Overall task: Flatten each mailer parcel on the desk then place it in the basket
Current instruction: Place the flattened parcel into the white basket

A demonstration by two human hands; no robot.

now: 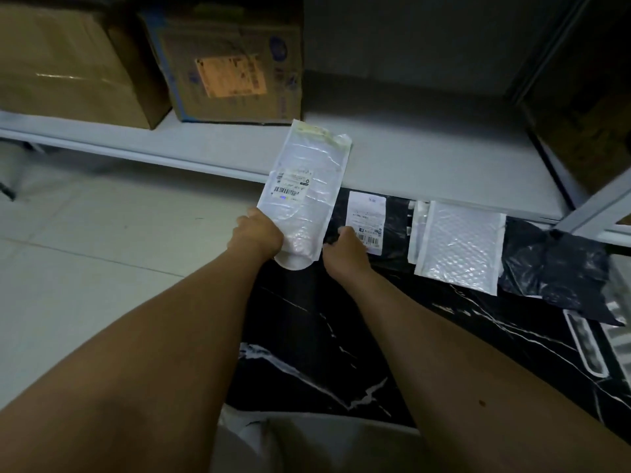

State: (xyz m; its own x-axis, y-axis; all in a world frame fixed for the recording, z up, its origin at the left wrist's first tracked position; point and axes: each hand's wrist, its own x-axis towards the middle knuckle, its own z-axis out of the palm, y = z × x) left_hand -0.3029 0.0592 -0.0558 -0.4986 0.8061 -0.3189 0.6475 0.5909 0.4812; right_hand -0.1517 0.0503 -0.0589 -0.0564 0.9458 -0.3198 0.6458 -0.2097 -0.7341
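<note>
Pale tiled floor (85,240) fills the left. Grey shelf (426,155) runs across the top half, metal post (594,206) at its right end. Two cardboard boxes on the shelf at upper left: plain box (68,63) and, just beside it, taped box (232,59) with an orange label. Black marble-pattern desk (341,336) sits below the shelf edge, white veins across it. On the desk, far side: black mailer (396,227) with a white shipping label, partly under the right hand; just right of it a small white bubble mailer (461,247) lying flat; right of that a crumpled black poly bag (560,271), touching or overlapping the small mailer's edge, cannot tell which. At far right edge a white basket (590,343), only part of its rim in view. Long white bubble mailer (307,192) with a barcode label is lifted off the desk, tilted, top end over the shelf edge, bottom end at the desk's left edge. Left hand (257,235) grips its lower left corner, fingers curled round the edge. Right hand (345,247) rests on the black mailer by the label, fingers bent; whether it pinches the mailer or only presses, cannot tell. Both forearms bare. Pale cloth at bottom centre, blurred.
</note>
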